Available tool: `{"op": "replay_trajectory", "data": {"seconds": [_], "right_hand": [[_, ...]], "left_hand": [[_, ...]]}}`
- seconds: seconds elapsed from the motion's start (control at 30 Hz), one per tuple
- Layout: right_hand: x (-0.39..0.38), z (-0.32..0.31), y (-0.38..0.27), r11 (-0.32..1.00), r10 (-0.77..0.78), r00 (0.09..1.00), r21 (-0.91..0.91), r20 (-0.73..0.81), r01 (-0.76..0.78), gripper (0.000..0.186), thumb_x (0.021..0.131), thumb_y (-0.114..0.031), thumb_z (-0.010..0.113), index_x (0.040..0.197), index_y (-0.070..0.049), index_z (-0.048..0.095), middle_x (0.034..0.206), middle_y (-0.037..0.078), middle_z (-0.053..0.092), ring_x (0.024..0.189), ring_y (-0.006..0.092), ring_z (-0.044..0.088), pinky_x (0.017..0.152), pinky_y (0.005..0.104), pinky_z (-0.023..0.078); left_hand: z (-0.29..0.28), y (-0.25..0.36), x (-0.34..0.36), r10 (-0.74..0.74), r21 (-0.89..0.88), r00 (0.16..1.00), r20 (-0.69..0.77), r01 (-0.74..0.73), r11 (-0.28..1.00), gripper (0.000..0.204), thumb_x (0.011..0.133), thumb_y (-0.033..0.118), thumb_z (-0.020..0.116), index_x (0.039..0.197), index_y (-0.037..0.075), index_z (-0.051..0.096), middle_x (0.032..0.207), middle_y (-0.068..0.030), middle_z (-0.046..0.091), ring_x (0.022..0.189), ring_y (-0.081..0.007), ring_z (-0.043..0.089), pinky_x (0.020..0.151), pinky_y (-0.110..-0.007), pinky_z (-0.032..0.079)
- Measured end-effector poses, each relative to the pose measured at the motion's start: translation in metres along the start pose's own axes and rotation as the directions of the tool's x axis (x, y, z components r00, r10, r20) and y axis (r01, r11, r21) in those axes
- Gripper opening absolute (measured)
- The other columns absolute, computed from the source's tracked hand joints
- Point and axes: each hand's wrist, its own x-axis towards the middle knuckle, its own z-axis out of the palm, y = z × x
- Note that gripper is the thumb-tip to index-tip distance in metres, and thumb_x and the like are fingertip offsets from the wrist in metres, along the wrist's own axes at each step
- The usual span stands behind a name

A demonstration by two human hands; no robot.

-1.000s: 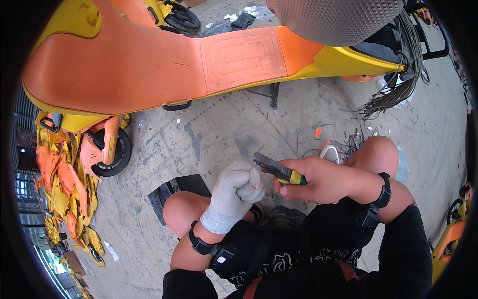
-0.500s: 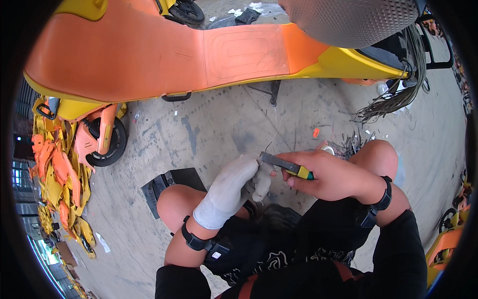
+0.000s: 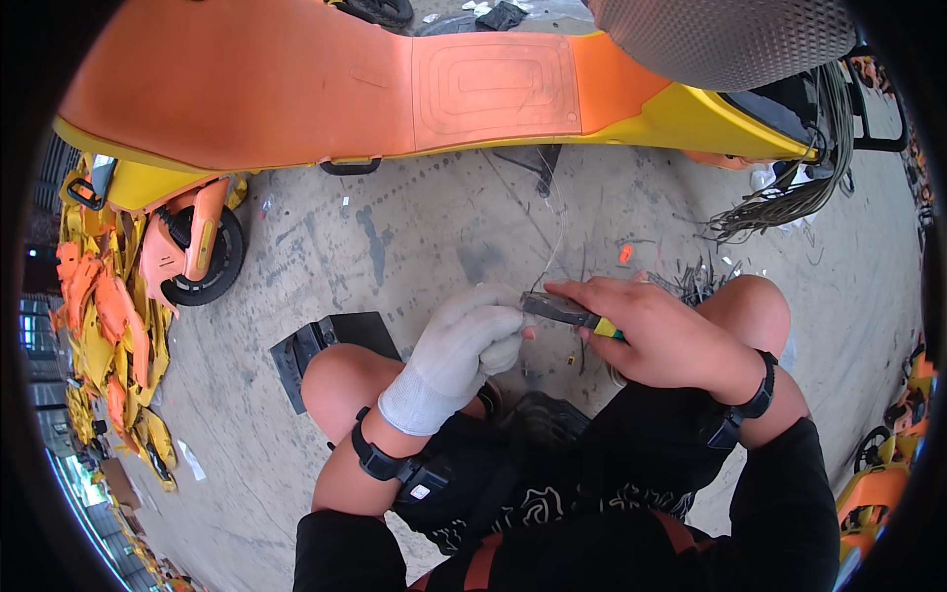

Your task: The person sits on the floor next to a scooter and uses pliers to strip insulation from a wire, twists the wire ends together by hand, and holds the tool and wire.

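Note:
My left hand [image 3: 462, 340], in a whitish knit glove, is closed with its fingertips pinched beside the plier jaws. A thin wire [image 3: 560, 237] curves up from this pinch; the part inside the glove's fingers is hidden. Bare and wrapped over the handles, my right hand [image 3: 651, 331] grips a pair of pliers [image 3: 560, 309] with dark metal jaws and yellow-green handles. The jaws point left and touch or nearly touch the gloved fingertips. Both hands meet above the floor, between my bent knees.
An orange-and-yellow scooter body [image 3: 266, 89] spans the far side. A bundle of long wires [image 3: 789, 202] hangs at its right end. Left of my knee sits a black box-like part [image 3: 335, 340]. Yellow and orange panels [image 3: 109, 326] are piled at left; dark scraps [image 3: 695, 281] lie near my right knee.
My left hand's fingers have curled in tighter. The pliers have shifted slightly right, and my right index finger now stretches along them. The view has tilted, so the scooter appears higher.

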Motion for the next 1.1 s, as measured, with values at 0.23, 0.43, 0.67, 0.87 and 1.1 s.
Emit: {"op": "replay_trajectory", "data": {"seconds": [0.23, 0.43, 0.67, 0.87, 1.1], "right_hand": [[0.004, 0.003, 0.001, 0.981, 0.027, 1.0, 0.192, 0.014, -0.029, 0.047, 0.089, -0.006, 0.061, 0.135, -0.005, 0.051, 0.099, 0.015, 0.065, 0.09, 0.0301, 0.064, 0.082, 0.036, 0.048], [0.007, 0.005, 0.002, 0.932, 0.111, 0.992, 0.341, 0.062, -0.126, 0.044, 0.091, -0.009, 0.062, 0.133, -0.003, 0.052, 0.087, 0.008, 0.063, 0.078, 0.0181, 0.06, 0.074, 0.0302, 0.048], [0.015, -0.038, 0.029, 0.78, 0.393, 0.907, 0.577, -0.154, -0.24, 0.042, 0.091, -0.003, 0.063, 0.131, 0.0, 0.051, 0.09, -0.002, 0.056, 0.08, 0.009, 0.055, 0.075, 0.0249, 0.048], [-0.004, -0.013, 0.01, 0.909, 0.23, 0.97, 0.337, 0.082, -0.244, 0.048, 0.09, -0.006, 0.06, 0.136, -0.002, 0.048, 0.095, 0.007, 0.063, 0.086, 0.0198, 0.061, 0.079, 0.031, 0.049], [0.002, 0.003, 0.003, 0.951, 0.135, 0.976, 0.254, 0.172, -0.176, 0.056, 0.091, -0.01, 0.059, 0.143, -0.004, 0.04, 0.109, 0.014, 0.067, 0.098, 0.0337, 0.065, 0.085, 0.0372, 0.051]], "left_hand": [[0.005, -0.003, 0.004, 0.07, -0.086, 0.998, 0.004, -0.069, 0.994, 0.015, 0.095, 0.007, 0.05, 0.089, -0.004, 0.057, 0.054, 0.0018, 0.036, 0.043, -0.008, 0.029, 0.044, -0.026, 0.022], [0.009, 0.001, 0.001, 0.121, -0.104, 0.992, -0.038, -0.124, 0.987, 0.015, 0.095, 0.006, 0.048, 0.09, -0.005, 0.057, 0.052, 0.0019, 0.034, 0.042, -0.0086, 0.028, 0.044, -0.026, 0.023], [-0.005, 0.013, -0.009, 0.176, -0.077, 0.984, -0.016, -0.177, 0.981, 0.016, 0.096, 0.006, 0.047, 0.092, -0.006, 0.057, 0.052, 0.003, 0.033, 0.042, -0.0076, 0.028, 0.044, -0.025, 0.023], [-0.005, 0.005, 0.002, 0.136, -0.009, 0.99, -0.031, -0.136, 0.991, 0.018, 0.098, 0.01, 0.048, 0.095, -0.006, 0.058, 0.055, 0.0033, 0.036, 0.044, -0.0065, 0.029, 0.044, -0.024, 0.023], [0.002, 0.004, 0.002, 0.1, 0.112, 0.995, -0.015, -0.098, 0.989, 0.019, 0.099, 0.013, 0.05, 0.098, -0.004, 0.058, 0.058, 0.0039, 0.038, 0.047, -0.0054, 0.03, 0.046, -0.023, 0.023]]}}
